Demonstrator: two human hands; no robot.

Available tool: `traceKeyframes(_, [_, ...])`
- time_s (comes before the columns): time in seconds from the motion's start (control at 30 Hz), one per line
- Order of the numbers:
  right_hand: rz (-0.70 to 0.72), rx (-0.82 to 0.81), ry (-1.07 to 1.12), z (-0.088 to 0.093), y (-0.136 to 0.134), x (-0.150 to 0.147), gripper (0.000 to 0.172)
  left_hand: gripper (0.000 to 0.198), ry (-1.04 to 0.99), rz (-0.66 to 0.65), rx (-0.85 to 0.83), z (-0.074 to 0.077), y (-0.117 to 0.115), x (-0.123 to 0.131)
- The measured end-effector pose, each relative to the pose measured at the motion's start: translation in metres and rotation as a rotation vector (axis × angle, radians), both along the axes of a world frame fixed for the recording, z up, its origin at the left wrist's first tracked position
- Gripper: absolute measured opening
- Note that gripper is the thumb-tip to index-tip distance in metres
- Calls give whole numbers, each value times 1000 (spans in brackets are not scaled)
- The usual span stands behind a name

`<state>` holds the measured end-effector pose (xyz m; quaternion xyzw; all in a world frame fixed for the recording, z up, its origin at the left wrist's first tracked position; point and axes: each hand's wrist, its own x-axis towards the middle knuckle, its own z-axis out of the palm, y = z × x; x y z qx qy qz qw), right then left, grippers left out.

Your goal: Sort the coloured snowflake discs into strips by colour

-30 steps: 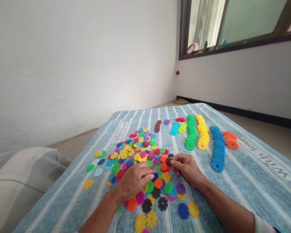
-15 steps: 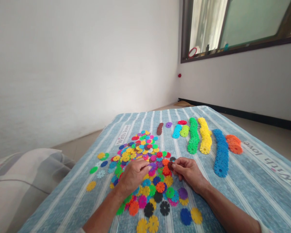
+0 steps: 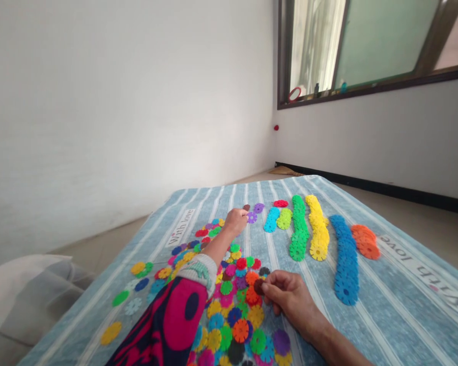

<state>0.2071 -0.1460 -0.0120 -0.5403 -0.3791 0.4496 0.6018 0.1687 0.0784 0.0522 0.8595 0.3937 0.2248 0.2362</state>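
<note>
My left hand point(image 3: 236, 222) reaches to the far side of the cloth, its fingers closed on a purple flower-shaped plastic disc point(image 3: 252, 218). This disc is right beside another purple disc point(image 3: 259, 208). A brown row of discs point(image 3: 246, 207) is mostly hidden behind that hand. My right hand point(image 3: 290, 296) pinches a brown disc point(image 3: 258, 286) between thumb and fingers, at the right edge of a mixed-colour pile of discs point(image 3: 226, 287). My left sleeve covers part of the pile.
Overlapping rows lie to the right: light blue point(image 3: 271, 220), lime point(image 3: 284, 219), green point(image 3: 299, 229), yellow point(image 3: 318, 231), blue point(image 3: 344, 262) and orange point(image 3: 365, 241). Red discs point(image 3: 280, 204) lie behind them. Everything rests on a striped blue cloth point(image 3: 397, 305).
My left hand has moved from the pile to the far side, carrying a purple disc to the lone purple one. My right hand still holds the brown disc. The view has shifted slightly.
</note>
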Motion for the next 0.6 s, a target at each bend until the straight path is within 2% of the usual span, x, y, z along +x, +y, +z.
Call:
traceKeyframes(0.13, [-5, -8, -3, 0, 2, 0, 27, 23, 125, 43, 93, 0, 23, 34])
traceKeyframes(0.27, [-5, -36, 7, 1, 2, -1, 28, 24, 226, 57, 131, -3, 41, 58])
traceKeyframes(0.43, [-11, -44, 55, 1, 2, -3, 31, 25, 313, 60, 152, -10, 53, 73])
traceKeyframes(0.6, [-6, -29, 52, 0, 2, -3, 34, 24, 347, 90, 177, -15, 55, 79])
